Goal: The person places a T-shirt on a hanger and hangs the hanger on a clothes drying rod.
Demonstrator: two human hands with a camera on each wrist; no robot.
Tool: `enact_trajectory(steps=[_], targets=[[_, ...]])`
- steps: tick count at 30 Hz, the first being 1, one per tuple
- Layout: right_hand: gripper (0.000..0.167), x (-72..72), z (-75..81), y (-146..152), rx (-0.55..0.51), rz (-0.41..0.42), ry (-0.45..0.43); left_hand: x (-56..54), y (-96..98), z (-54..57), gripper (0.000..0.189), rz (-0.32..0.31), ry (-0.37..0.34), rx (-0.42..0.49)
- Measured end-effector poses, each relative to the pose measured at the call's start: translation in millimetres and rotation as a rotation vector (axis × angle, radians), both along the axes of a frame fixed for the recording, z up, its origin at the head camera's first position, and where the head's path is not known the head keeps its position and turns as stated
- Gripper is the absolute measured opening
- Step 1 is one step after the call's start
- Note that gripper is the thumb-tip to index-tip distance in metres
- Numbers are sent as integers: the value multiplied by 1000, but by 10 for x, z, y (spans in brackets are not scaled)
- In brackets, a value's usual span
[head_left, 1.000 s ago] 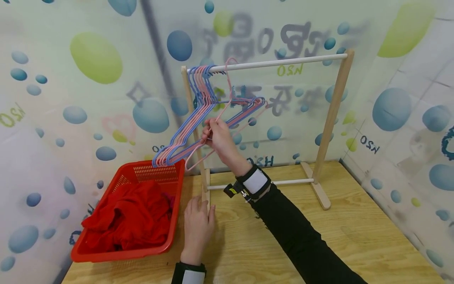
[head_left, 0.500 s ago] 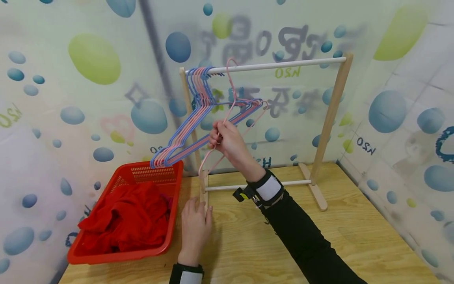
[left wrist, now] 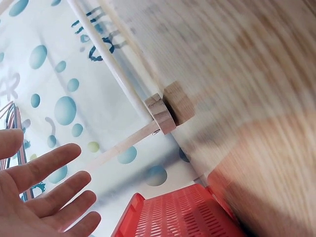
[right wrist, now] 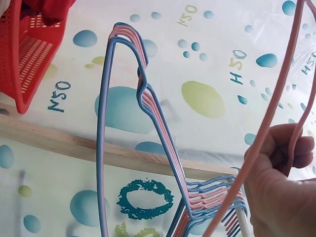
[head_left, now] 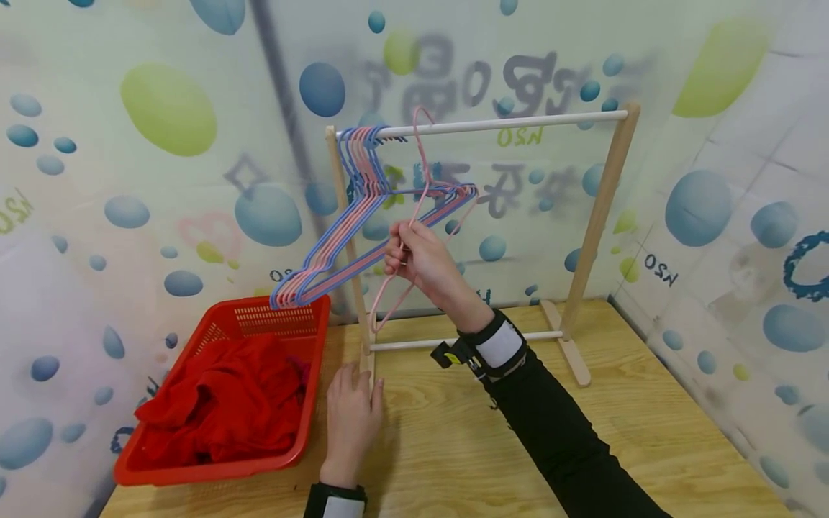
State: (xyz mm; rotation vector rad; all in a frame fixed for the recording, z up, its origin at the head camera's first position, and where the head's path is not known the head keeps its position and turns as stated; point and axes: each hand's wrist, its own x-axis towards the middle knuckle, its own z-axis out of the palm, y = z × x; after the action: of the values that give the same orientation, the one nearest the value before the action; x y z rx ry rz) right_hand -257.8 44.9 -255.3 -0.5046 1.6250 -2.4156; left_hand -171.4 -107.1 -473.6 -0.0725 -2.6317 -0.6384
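Note:
My right hand (head_left: 424, 259) pinches a pink wire hanger (head_left: 421, 151) on its sloping left arm. The hook of this hanger rises at the rack's white rod (head_left: 518, 124), to the right of the others; whether it rests on the rod I cannot tell. Several blue and pink hangers (head_left: 337, 234) hang bunched at the rod's left end, and they show close up in the right wrist view. My left hand (head_left: 352, 424) lies low beside the rack's left wooden foot (head_left: 367, 360); in the left wrist view its fingers (left wrist: 64, 200) are extended and hold nothing.
A red plastic basket (head_left: 315, 392) with red cloth (head_left: 233, 403) in it stands to the left of my left hand. The rack's right post (head_left: 599, 223) and right foot (head_left: 573, 360) stand on the wooden table (head_left: 492, 446). A patterned sheet (head_left: 259, 79) covers the walls behind.
My right hand has drawn the lower part of the pink hanger rightward, away from the bunch, and then slowed. My left hand stays by the rack's foot. The view has shifted slightly.

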Motion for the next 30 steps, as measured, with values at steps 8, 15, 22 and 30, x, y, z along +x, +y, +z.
enact_trajectory(steps=[8,15,22,30], targets=[[26,131,12,60,35,29,22,-8,-27,12,32,-7,22,-3],[26,290,-141,122,108,46,31,0,-29,18,33,-10,10,-1],[25,454,-463,202,169,67,13,-13,-35,-7,31,-12,73,-20],[24,543,-782,331,248,71,-24,6,-5,-5,31,-12,31,-19]])
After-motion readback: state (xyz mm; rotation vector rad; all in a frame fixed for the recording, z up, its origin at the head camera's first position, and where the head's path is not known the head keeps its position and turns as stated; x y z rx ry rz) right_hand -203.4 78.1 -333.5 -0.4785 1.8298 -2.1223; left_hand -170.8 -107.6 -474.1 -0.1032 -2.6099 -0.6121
